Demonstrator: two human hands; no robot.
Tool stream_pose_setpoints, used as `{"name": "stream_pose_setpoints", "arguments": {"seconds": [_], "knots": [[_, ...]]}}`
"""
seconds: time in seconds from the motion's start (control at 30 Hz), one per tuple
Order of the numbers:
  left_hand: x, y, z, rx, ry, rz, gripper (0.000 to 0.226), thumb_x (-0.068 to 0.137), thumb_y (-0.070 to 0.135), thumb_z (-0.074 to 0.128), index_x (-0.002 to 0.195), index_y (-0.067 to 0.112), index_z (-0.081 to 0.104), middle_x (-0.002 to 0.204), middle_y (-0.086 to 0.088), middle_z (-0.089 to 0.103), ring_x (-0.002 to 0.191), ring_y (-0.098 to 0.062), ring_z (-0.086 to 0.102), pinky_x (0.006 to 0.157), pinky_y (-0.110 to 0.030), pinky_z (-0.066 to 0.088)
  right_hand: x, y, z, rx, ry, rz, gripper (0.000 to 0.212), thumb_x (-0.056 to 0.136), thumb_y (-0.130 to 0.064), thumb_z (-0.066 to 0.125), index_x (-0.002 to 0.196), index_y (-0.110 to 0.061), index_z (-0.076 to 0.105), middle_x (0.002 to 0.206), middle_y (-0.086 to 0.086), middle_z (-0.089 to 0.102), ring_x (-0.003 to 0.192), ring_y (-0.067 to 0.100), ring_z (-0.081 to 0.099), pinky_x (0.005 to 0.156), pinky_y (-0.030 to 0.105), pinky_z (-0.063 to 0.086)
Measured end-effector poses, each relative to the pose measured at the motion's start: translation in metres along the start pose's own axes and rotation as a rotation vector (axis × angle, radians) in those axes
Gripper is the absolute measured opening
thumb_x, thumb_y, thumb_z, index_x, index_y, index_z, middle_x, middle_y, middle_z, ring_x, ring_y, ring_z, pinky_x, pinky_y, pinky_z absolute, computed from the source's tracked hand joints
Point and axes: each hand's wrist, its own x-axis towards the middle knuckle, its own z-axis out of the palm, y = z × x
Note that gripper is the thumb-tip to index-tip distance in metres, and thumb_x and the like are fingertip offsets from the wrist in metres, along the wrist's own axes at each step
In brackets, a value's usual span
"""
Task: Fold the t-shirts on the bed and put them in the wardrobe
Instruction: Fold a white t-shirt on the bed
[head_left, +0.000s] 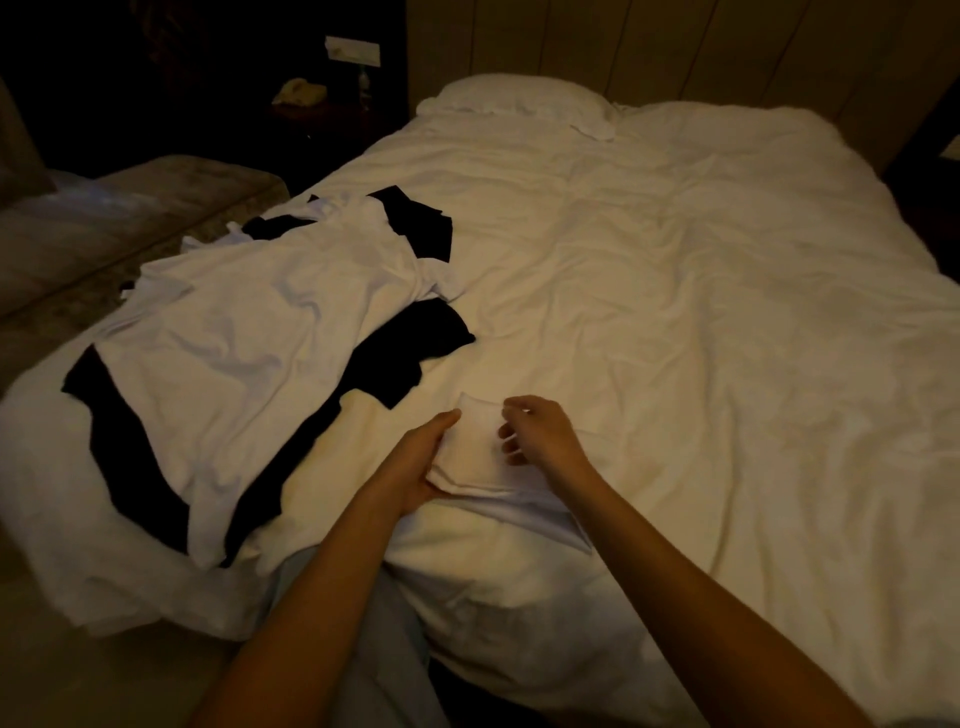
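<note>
A folded white t-shirt (475, 457) lies on the bed's white duvet (701, 322) near the front edge. My left hand (415, 467) grips its left side, thumb on top and fingers under the fold. My right hand (540, 431) hovers over its right side with fingers loosely curled, holding nothing that I can see. To the left lies a heap of unfolded shirts: a large white t-shirt (249, 338) spread on top of black t-shirts (410, 343), with another black one (421, 223) behind.
A pillow (519, 101) sits at the head of the bed by the panelled headboard. A sofa (119, 228) stands left of the bed, with a dark nightstand (322, 114) behind it. The room is dim. No wardrobe is in view.
</note>
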Motion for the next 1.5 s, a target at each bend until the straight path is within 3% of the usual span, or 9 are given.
{"name": "stream_pose_setpoints", "arguments": {"seconds": [0.23,0.47,0.67,0.83,0.97,1.07,1.17,1.3,1.5], "knots": [[0.015,-0.013,0.007,0.61,0.292,0.372,0.037,0.094,0.023,0.064,0.065,0.024,0.042,0.071,0.007,0.044,0.074,-0.017,0.052,0.074,-0.029,0.038,-0.007,0.058,-0.055,-0.378,0.187,-0.29,0.032,0.092,-0.033,0.065,0.121,-0.019,0.065,0.122,0.003,0.062,0.113,0.02,0.058,0.098,0.029,0.043],[0.017,-0.028,-0.002,0.607,0.293,0.445,0.03,0.099,0.03,0.056,0.098,0.002,0.066,0.102,-0.007,0.065,0.101,-0.023,0.06,0.081,-0.033,0.042,-0.039,0.13,-0.08,-0.536,0.161,-0.648,0.066,0.078,-0.069,0.061,0.127,-0.025,0.058,0.128,-0.005,0.055,0.121,0.005,0.044,0.105,0.011,0.028],[0.012,-0.033,0.005,0.679,0.299,0.492,0.043,0.102,0.027,0.05,0.13,-0.004,0.055,0.13,-0.017,0.057,0.12,-0.032,0.053,0.086,-0.024,0.034,-0.041,0.143,-0.079,-0.682,0.287,-0.661,0.06,0.079,-0.051,0.061,0.127,-0.016,0.061,0.121,0.008,0.058,0.113,0.018,0.045,0.091,0.025,0.042],[0.016,-0.036,-0.002,0.745,0.325,0.547,0.033,0.101,0.024,0.053,0.108,-0.006,0.064,0.111,-0.017,0.063,0.109,-0.033,0.058,0.081,-0.028,0.037,-0.046,0.15,-0.092,-0.698,0.257,-0.585,0.049,0.073,-0.024,0.069,0.121,-0.011,0.067,0.102,0.01,0.06,0.094,0.031,0.061,0.067,0.035,0.051],[0.017,-0.035,-0.004,0.766,0.346,0.513,0.035,0.1,0.026,0.056,0.112,-0.005,0.065,0.117,-0.02,0.064,0.11,-0.035,0.058,0.089,-0.036,0.044,-0.047,0.149,-0.098,-0.761,0.19,-0.619,0.045,0.076,-0.027,0.063,0.117,-0.012,0.07,0.101,0.01,0.062,0.094,0.03,0.062,0.068,0.035,0.052],[0.014,-0.033,-0.004,0.857,0.369,0.538,0.027,0.099,0.023,0.056,0.082,0.002,0.06,0.091,-0.015,0.063,0.098,-0.04,0.06,0.072,-0.034,0.04,-0.05,0.152,-0.103,-0.674,0.156,-0.65,0.047,0.082,-0.041,0.058,0.118,-0.014,0.07,0.108,0.007,0.061,0.099,0.021,0.059,0.077,0.03,0.05],[0.011,-0.025,0.0,0.933,0.412,0.567,0.025,0.098,0.022,0.056,0.079,0.006,0.059,0.087,-0.014,0.063,0.092,-0.037,0.061,0.068,-0.029,0.034,-0.054,0.141,-0.103,-0.306,0.192,-0.429,0.046,0.088,-0.039,0.063,0.125,-0.011,0.063,0.117,0.003,0.06,0.102,0.014,0.059,0.088,0.025,0.049],[0.015,-0.013,0.008,0.846,0.368,0.374,0.057,0.098,0.045,0.053,0.134,0.002,0.052,0.137,-0.017,0.054,0.123,-0.034,0.052,0.097,-0.035,0.041,-0.027,0.123,-0.097,0.011,0.243,0.046,0.061,0.09,-0.04,0.066,0.135,-0.002,0.051,0.119,0.009,0.062,0.105,0.027,0.062,0.097,0.045,0.051],[0.02,-0.016,0.019,0.91,0.343,0.216,0.087,0.094,0.065,0.044,0.149,0.0,0.03,0.153,-0.019,0.036,0.136,-0.036,0.041,0.108,-0.038,0.035,-0.006,0.098,-0.074,0.119,0.214,0.218,0.082,0.077,-0.049,0.076,0.134,0.003,0.048,0.13,0.013,0.057,0.112,0.033,0.06,0.085,0.039,0.055]]}}
